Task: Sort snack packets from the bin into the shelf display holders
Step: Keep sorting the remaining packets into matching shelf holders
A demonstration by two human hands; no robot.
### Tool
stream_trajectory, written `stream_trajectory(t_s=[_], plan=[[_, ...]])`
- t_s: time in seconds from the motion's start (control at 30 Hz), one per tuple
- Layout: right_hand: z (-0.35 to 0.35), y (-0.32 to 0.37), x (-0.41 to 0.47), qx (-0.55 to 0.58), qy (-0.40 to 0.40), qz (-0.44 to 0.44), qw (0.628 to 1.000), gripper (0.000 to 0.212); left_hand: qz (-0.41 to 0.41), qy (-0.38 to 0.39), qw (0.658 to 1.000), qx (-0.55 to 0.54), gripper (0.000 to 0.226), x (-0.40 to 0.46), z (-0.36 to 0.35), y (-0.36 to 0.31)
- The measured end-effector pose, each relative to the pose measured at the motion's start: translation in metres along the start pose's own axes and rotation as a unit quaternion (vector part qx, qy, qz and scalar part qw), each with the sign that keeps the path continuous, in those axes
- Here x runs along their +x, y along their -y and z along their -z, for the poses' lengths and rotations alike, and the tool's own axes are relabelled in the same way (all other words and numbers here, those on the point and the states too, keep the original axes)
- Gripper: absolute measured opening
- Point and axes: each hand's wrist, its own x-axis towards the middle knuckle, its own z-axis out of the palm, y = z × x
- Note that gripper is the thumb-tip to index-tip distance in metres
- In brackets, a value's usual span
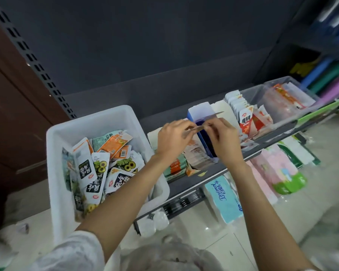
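Pinching one packet [199, 128] between two hands, left hand [173, 139], right hand [222, 140], one bin [57, 153]

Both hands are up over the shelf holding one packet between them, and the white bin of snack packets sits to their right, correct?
Not quite: the head view shows the white bin of snack packets to the left of the hands, not the right. The rest holds: the left hand and right hand are over the shelf, pinching one packet between them.
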Motion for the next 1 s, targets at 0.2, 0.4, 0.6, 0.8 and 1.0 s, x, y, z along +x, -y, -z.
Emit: stream_trajectory(t_s=[0.2,0.4,0.6,0.8,1.0], plan=[[-0.034,-0.024,-0.011,-0.041,0.077,-0.004,0.996,0.013,0.005,0.081,0.992,0.095,0.012,-0.020,-0.013,0.034],[-0.055,-0.022,-0.008,-0.308,0.151,0.049,0.938,0.020,0.021,0.257,0.952,0.164,0.035,-0.024,-0.008,0.043],[-0.046,0.035,-0.019,-0.018,0.106,0.046,0.993,0.035,0.129,0.067,0.986,0.082,0.016,-0.052,0.049,0.051],[-0.123,0.109,-0.009,0.049,0.245,0.102,0.963,0.029,0.289,0.076,0.922,0.246,0.034,-0.114,0.105,0.127],[-0.225,0.130,0.019,-0.129,0.398,0.235,0.877,0.063,0.334,0.217,0.881,0.255,0.052,-0.143,0.111,0.146]])
